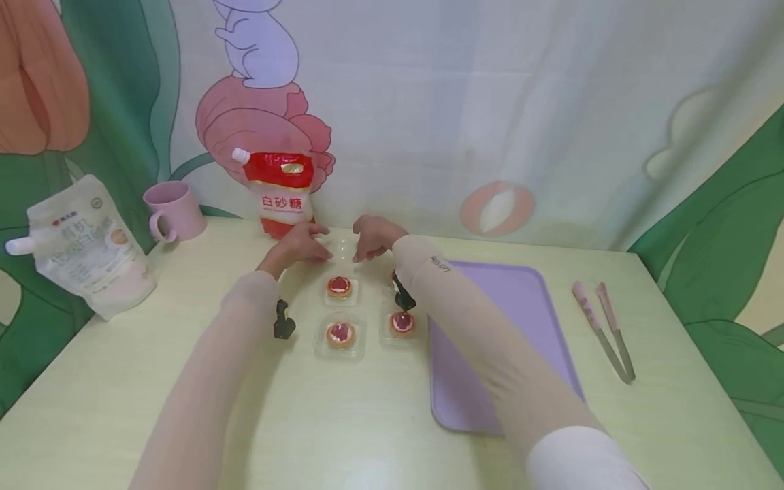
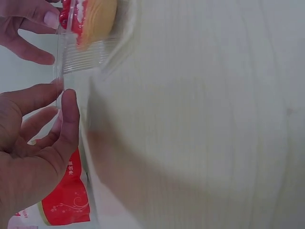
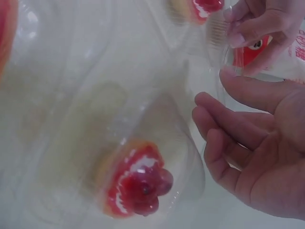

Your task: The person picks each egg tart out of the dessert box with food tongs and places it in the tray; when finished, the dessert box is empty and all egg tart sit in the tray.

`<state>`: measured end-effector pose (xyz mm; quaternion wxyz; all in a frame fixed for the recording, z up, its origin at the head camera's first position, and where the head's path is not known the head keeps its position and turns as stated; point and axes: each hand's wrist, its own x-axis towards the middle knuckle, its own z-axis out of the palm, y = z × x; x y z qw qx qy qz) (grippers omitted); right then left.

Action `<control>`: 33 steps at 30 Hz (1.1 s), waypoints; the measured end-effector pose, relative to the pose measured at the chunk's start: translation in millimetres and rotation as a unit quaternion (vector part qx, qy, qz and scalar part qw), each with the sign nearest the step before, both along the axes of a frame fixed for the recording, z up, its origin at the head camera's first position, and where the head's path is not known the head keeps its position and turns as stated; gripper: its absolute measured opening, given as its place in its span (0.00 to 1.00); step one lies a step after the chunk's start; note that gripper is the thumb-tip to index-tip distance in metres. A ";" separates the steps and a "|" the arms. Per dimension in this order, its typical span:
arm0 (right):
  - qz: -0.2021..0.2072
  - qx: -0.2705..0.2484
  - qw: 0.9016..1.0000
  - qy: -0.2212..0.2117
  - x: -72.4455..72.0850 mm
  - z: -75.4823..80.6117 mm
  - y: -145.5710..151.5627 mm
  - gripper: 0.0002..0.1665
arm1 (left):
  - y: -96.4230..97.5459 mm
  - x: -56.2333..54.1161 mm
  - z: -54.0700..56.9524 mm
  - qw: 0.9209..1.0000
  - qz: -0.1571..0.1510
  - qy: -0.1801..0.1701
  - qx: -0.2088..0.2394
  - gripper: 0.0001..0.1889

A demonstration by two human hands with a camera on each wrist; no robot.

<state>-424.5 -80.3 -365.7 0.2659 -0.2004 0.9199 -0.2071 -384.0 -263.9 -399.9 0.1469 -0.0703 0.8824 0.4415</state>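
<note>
At the table's far edge, both hands meet at a small clear plastic box (image 1: 343, 250). A tart with red topping (image 2: 97, 21) sits inside, tilted in the left wrist view by the camera's angle. My left hand (image 1: 303, 243) pinches the box's rim between thumb and fingertips. On the other side my right hand (image 1: 375, 237) touches the rim with a fingertip; its other fingers (image 3: 221, 121) bend loosely, with a gap between. Nearer me are boxed tarts: one (image 1: 339, 286) behind another (image 1: 340, 334), and one (image 1: 402, 323) beside the right wrist. Another is partly hidden by that wrist.
A red-and-white sugar pouch (image 1: 282, 194) stands behind the left hand. Further left are a pink mug (image 1: 177, 211) and a white spouted pouch (image 1: 92, 252). Under the right forearm lies a purple tray (image 1: 520, 292), with pink-handled tongs (image 1: 606, 330) to its right.
</note>
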 end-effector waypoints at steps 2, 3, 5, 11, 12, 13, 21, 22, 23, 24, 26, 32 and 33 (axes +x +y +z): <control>0.005 0.022 1.000 0.008 0.7 -0.5 -1.5 0.45 | 0.4 0.5 0.2 1.000 -0.001 -0.002 0.000 0.33; 0.006 0.031 0.999 0.012 1.1 -0.5 -2.1 0.45 | 0.6 0.4 0.0 1.000 -0.001 -0.003 0.000 0.33; 0.004 0.042 0.999 0.015 2.1 0.2 -2.6 0.46 | 0.9 0.5 -0.3 1.000 -0.002 -0.003 0.002 0.34; 0.009 0.039 0.999 0.012 5.7 4.7 0.2 0.45 | 1.3 0.2 -1.4 1.000 -0.001 -0.001 0.001 0.34; 0.010 0.037 0.999 0.012 5.9 5.0 0.9 0.45 | 1.5 0.4 -1.3 1.000 0.001 -0.002 0.002 0.34; 0.009 0.034 0.999 0.011 5.9 4.8 1.4 0.45 | 1.6 0.5 -1.3 1.000 0.002 -0.003 0.000 0.34; 0.003 0.039 0.999 0.007 2.8 5.3 6.5 0.46 | -2.5 3.9 0.9 1.000 -0.010 0.000 -0.019 0.38; 0.005 0.043 0.999 0.008 2.9 7.3 7.3 0.46 | -3.7 5.0 2.0 1.000 -0.015 0.001 -0.024 0.38; 0.005 0.045 0.999 0.009 3.4 9.3 7.9 0.47 | -5.1 6.3 3.6 1.000 -0.014 0.002 -0.027 0.39; 0.005 0.046 0.999 0.011 4.3 11.4 8.6 0.47 | -6.5 7.4 5.1 0.999 -0.013 0.003 -0.032 0.39; 0.008 0.045 0.999 0.016 7.5 16.0 11.1 0.47 | -8.6 9.2 7.9 0.999 -0.006 0.006 -0.046 0.38; 0.032 0.048 0.996 0.068 19.6 25.9 24.5 0.47 | -7.1 13.1 13.2 0.996 0.001 0.029 -0.087 0.36; 0.038 0.049 0.995 0.082 21.4 27.3 27.4 0.47 | -5.4 14.5 14.5 0.995 -0.002 0.035 -0.094 0.36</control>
